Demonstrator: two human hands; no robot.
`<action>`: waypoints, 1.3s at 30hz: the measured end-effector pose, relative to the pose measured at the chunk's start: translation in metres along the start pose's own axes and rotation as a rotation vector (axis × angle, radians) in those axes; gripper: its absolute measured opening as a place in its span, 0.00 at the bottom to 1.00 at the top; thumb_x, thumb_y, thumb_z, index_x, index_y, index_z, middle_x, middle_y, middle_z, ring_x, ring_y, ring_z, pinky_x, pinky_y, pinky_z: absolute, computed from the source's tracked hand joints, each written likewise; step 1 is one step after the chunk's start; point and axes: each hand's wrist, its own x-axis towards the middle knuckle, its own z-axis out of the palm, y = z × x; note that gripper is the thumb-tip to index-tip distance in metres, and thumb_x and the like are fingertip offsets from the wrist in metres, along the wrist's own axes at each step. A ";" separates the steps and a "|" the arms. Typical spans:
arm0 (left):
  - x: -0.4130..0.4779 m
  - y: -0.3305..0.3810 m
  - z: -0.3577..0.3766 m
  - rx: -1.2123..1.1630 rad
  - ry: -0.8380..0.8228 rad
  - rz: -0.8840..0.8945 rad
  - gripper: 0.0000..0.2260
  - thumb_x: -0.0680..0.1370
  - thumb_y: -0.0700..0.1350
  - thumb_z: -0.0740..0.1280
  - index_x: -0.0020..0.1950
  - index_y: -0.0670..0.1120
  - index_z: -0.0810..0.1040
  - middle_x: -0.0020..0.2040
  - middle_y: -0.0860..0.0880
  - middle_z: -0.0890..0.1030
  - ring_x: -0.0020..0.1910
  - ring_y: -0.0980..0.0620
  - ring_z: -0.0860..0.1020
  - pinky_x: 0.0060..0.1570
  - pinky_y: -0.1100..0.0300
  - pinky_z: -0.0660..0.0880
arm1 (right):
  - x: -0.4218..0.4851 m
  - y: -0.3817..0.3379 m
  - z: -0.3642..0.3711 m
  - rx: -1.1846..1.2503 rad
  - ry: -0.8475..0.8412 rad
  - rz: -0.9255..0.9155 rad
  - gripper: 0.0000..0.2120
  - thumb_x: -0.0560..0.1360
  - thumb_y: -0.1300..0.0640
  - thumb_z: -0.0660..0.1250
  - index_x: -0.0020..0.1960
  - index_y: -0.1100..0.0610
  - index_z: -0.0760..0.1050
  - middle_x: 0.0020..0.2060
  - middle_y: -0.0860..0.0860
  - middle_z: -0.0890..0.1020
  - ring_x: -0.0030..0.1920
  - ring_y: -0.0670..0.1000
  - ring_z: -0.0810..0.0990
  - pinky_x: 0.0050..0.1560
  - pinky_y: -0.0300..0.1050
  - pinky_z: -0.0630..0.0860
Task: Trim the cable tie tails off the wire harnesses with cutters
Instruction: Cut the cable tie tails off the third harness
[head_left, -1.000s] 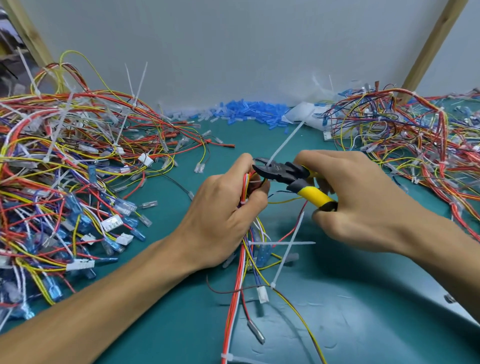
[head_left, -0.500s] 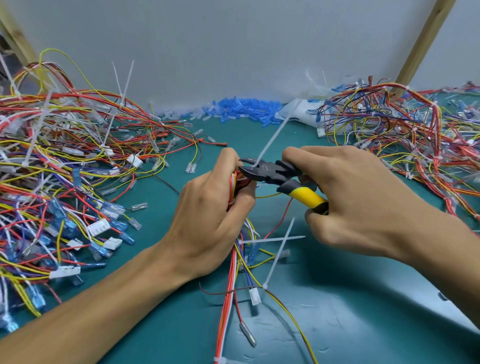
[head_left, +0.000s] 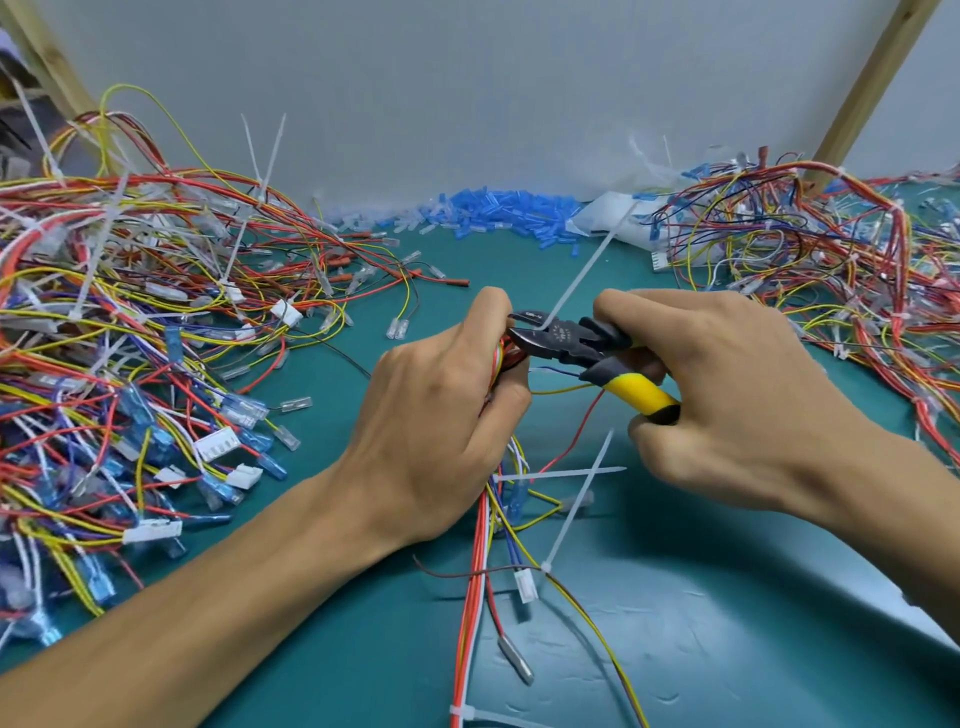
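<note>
Below grey wall (head_left: 467, 78), teal mat (head_left: 727, 649) bears harnesses (head_left: 130, 338), perhaps blue sleeves (head_left: 509, 208).

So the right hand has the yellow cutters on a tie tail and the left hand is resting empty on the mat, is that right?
Not quite. The left hand is not empty: it grips the harness wires. The rest holds: the right hand has the yellow cutters on a tie tail, as the head view shows.
</note>
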 end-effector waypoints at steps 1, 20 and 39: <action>0.000 0.000 0.000 0.016 0.001 0.012 0.11 0.79 0.40 0.64 0.47 0.48 0.62 0.30 0.56 0.60 0.34 0.47 0.58 0.31 0.44 0.65 | 0.000 0.000 0.000 -0.008 -0.002 -0.003 0.13 0.59 0.55 0.61 0.43 0.51 0.65 0.34 0.48 0.73 0.36 0.59 0.72 0.31 0.52 0.72; -0.003 -0.002 0.003 -0.072 -0.041 -0.011 0.10 0.81 0.41 0.63 0.45 0.47 0.62 0.29 0.53 0.63 0.31 0.44 0.62 0.31 0.44 0.65 | 0.002 0.007 0.008 0.118 -0.084 0.009 0.03 0.66 0.58 0.60 0.37 0.58 0.67 0.28 0.59 0.60 0.35 0.64 0.57 0.31 0.46 0.53; -0.003 -0.002 0.002 -0.191 -0.055 -0.074 0.11 0.81 0.40 0.63 0.44 0.46 0.62 0.30 0.54 0.62 0.30 0.50 0.61 0.32 0.47 0.62 | 0.001 0.009 0.015 0.186 -0.079 0.007 0.12 0.66 0.61 0.64 0.40 0.47 0.65 0.30 0.50 0.69 0.33 0.60 0.68 0.30 0.59 0.69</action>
